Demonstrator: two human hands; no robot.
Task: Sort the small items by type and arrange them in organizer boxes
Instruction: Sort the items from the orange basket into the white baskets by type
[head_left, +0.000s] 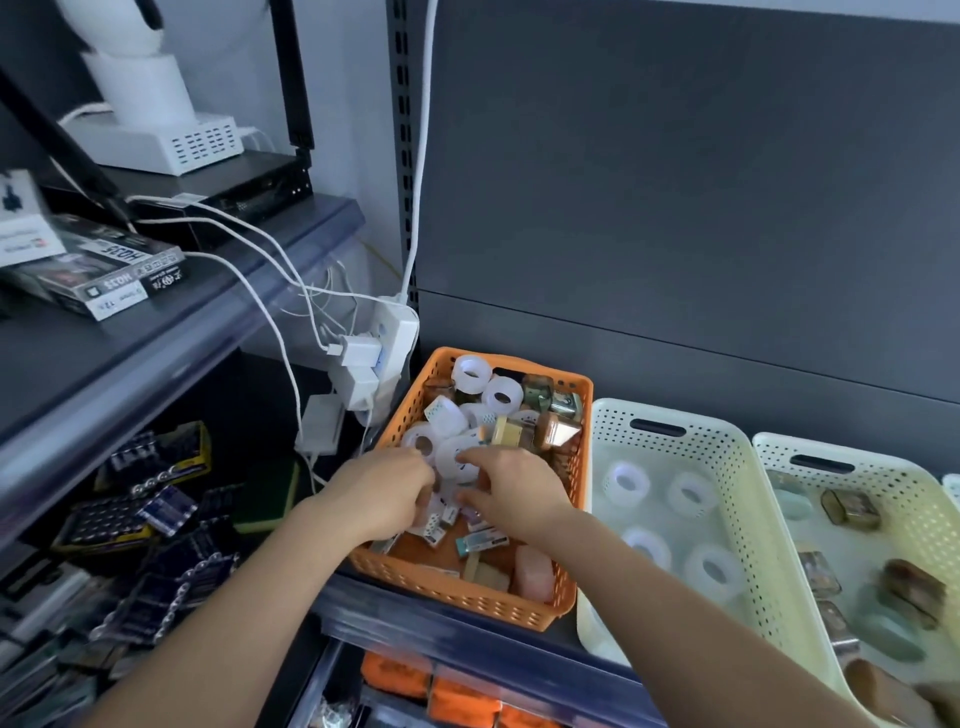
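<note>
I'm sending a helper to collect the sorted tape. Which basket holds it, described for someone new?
On the shelf against the dark back panel, three baskets stand in a row. Take the middle one, the pale green basket, right of the orange basket both hands are digging in. It alone holds only white tape rolls, spaced apart, not a mixed heap.
</note>
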